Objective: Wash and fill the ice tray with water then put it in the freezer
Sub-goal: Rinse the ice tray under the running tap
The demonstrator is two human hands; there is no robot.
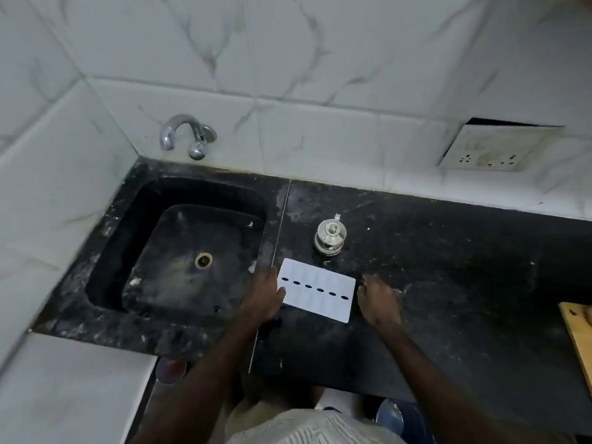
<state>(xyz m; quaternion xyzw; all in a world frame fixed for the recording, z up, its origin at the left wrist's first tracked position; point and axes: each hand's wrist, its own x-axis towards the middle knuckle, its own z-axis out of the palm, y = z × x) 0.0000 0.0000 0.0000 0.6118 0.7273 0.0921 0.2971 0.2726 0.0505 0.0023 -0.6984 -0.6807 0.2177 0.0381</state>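
Head view: left hand (pixel 266 293) touches ice tray (pixel 317 290); right hand (pixel 379 299) curled, empty; no legible writing.

Head-height, steeply down at counter (pixel 448 283)

A home kitchen: black stone counter (pixel 448 283), sunken sink (pixel 153 200), wall tap (pixel 182 134), marble-look tiles (pixel 320 59).

1. The ice tray (pixel 317 290) is showing smooth, matt white plastic.
2. The tap (pixel 185 136) and lidded pot (pixel 330 237) are gleaming as polished metal.
3. The countertop (pixel 448 267) is looking like dark, speckled stone.
4. The board (pixel 579 331) is showing pale wood.
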